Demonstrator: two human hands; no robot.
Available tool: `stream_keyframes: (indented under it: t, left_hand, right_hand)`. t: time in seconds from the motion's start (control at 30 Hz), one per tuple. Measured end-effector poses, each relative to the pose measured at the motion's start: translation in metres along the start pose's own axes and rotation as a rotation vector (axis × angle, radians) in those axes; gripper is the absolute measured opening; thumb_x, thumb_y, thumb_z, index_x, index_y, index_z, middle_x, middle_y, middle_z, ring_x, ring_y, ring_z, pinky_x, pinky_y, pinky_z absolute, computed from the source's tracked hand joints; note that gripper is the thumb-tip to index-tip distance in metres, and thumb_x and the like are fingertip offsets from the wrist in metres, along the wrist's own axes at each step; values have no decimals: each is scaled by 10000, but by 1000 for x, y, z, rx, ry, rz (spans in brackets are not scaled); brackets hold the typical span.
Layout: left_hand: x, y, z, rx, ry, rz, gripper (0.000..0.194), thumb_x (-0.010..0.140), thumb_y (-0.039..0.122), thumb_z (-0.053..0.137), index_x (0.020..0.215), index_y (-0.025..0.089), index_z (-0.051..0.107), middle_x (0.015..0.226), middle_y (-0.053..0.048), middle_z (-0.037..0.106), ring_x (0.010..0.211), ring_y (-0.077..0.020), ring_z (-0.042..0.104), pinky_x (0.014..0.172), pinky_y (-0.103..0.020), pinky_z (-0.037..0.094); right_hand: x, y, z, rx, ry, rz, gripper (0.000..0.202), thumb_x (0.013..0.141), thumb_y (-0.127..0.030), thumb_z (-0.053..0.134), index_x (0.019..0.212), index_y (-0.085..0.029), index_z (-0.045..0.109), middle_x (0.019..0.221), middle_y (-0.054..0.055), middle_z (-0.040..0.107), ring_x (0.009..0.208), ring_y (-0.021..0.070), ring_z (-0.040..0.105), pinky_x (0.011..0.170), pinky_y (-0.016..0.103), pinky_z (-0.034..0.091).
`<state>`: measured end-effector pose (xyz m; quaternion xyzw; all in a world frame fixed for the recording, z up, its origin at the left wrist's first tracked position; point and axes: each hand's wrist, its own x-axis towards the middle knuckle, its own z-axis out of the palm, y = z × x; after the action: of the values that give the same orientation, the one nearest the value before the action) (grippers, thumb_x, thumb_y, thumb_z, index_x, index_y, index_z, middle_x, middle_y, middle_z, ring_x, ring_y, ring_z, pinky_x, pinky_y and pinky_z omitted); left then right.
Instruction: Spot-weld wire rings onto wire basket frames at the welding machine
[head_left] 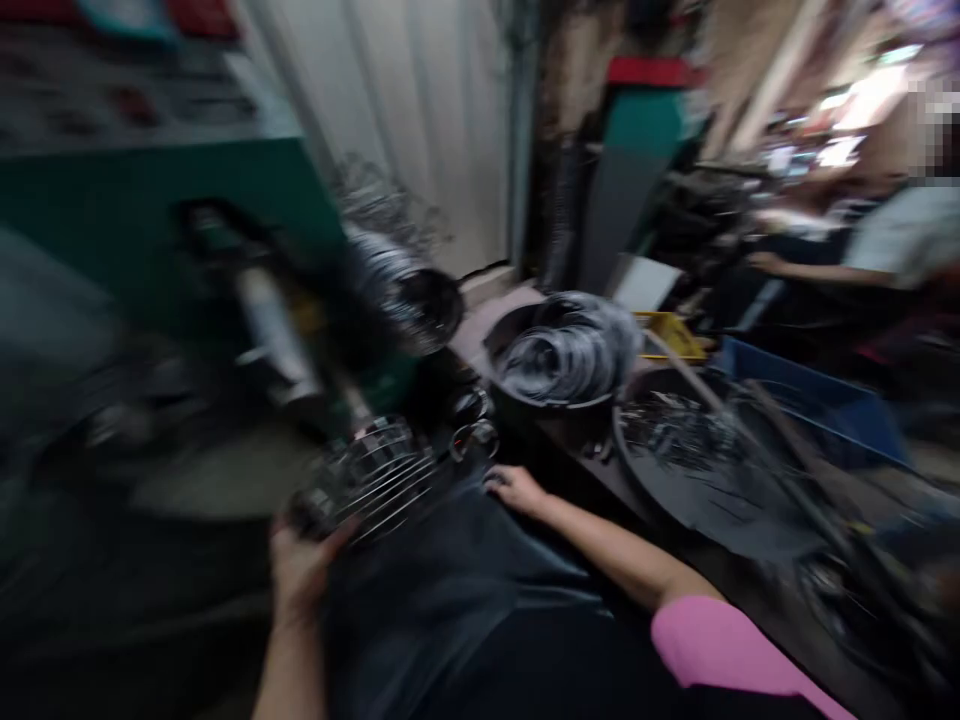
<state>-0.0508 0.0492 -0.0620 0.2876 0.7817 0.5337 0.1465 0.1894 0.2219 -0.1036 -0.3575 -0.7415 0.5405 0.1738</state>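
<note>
My left hand (300,565) grips the near end of a wire cage (394,490) of shiny metal rods, its thumb lying over the near side. The cage is tilted, above the left side of the dark apron (450,600) on my lap. My right hand (519,490) rests at the far edge of the apron with its fingers curled. Something small and dark shows at those fingers, too blurred to name. Just beyond that hand are shiny metal rings (474,440). Motion blur smears much of the view.
A round tub (517,392) holds coiled wire rings; behind it at left lies a stack of rings (397,290). A wide pan (735,525) of metal pieces and a blue crate (825,400) stand right. A green machine (150,230) is left. Another person (892,250) sits far right.
</note>
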Motion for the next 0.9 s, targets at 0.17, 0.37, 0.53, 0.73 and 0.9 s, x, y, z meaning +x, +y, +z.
stream_keyframes:
  t: [0.17, 0.37, 0.53, 0.73, 0.9]
  left_hand:
    - [-20, 2, -1, 265, 50, 51, 903, 442, 341, 794, 1240, 200, 397, 1201, -99, 474, 1103, -260, 510, 948, -389, 427]
    - [-24, 45, -1, 615, 39, 118, 936, 454, 372, 801, 1275, 230, 375, 1221, -95, 437, 1179, -297, 405, 1006, -427, 348]
    - [-25, 50, 1, 588, 8, 129, 959, 458, 388, 799, 1292, 244, 347, 1237, -87, 418, 1185, -295, 390, 1001, -431, 349]
    - [-21, 38, -1, 466, -15, 105, 941, 453, 357, 809, 1271, 234, 361, 1235, -84, 411, 1185, -276, 397, 1005, -406, 355]
    - [-10, 29, -1, 382, 6, 84, 920, 454, 315, 811, 1255, 194, 375, 1208, -96, 417, 1175, -272, 411, 994, -395, 370]
  right_hand:
    - [28, -54, -9, -164, -334, -252, 178, 753, -254, 572, 890, -172, 650, 905, 51, 677, 875, 201, 612, 820, 323, 442]
    - [40, -128, 12, -435, -482, -379, 278, 657, -171, 634, 930, -172, 582, 759, -10, 633, 699, 143, 583, 624, 226, 430]
    - [46, -133, 35, -480, -306, -375, 231, 656, -173, 642, 867, -179, 548, 667, -39, 578, 643, 129, 547, 591, 218, 400]
    - [39, -121, 10, -438, -389, -431, 268, 718, -212, 582, 983, -172, 563, 841, 17, 640, 765, 163, 594, 694, 258, 447]
    - [20, -71, -13, -799, -599, -293, 377, 780, -152, 467, 1148, -156, 548, 1038, 118, 651, 962, 228, 610, 799, 309, 450]
